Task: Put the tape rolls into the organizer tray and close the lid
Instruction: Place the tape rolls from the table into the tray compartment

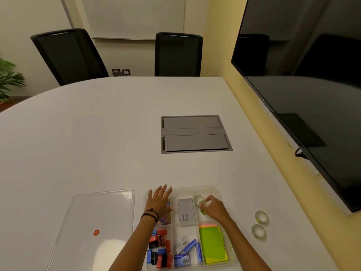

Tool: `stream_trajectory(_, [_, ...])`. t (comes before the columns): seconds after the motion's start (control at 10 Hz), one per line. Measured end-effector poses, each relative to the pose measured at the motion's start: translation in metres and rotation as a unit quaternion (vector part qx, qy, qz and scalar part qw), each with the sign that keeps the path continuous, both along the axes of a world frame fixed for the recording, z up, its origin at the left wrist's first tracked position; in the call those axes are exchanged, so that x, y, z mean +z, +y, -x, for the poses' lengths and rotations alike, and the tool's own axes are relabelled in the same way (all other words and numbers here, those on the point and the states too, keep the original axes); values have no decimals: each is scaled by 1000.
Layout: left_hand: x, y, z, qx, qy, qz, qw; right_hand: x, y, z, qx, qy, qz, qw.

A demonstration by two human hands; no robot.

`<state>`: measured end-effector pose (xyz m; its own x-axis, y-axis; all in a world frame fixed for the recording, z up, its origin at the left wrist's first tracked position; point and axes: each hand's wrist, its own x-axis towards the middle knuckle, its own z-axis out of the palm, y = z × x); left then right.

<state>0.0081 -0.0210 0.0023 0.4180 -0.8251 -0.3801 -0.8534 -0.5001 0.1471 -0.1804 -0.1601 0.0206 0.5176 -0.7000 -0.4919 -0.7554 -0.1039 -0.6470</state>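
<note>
A clear organizer tray (213, 189) with several compartments lies at the table's near edge. My right hand (214, 208) is inside its back right compartment, fingers closed on a clear tape roll (202, 209). Another tape roll (197, 199) lies in that compartment just beyond my fingers. Two more tape rolls (261, 217) (258, 231) lie on the table to the right of the tray. My left hand (159, 201) rests flat, fingers spread, on the tray's back left part. The clear lid (101, 212) lies flat on the table left of the tray.
The tray also holds a grey box (186, 214), green sticky notes (213, 245), staple boxes (185, 249) and red, blue and black clips (159, 249). A small orange piece (96, 232) shows on the lid. A grey cable hatch (195, 133) sits mid-table. A wall screen (304, 85) hangs on the right.
</note>
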Motion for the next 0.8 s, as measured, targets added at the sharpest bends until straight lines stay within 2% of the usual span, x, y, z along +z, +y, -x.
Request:
stream_trajectory(0.2, [-1, 0, -1, -1, -1, 0, 1000, -10, 12, -3, 97, 91, 67, 989])
stream_trajectory(0.5, [-5, 0, -1, -5, -7, -3, 1000, -15, 12, -2, 141, 113, 89, 979])
stream_trajectory(0.6, [-6, 0, -1, -9, -11, -5, 1000, -6, 4, 3, 113, 56, 103, 987])
stream_trajectory(0.7, [-7, 0, 0, -10, -12, -3, 1000, 6, -7, 15, 42, -62, 108, 991])
stream_trajectory(0.8, [-8, 1, 0, -10, -10, 3, 1000, 13, -21, 38, -13, -112, 126, 986])
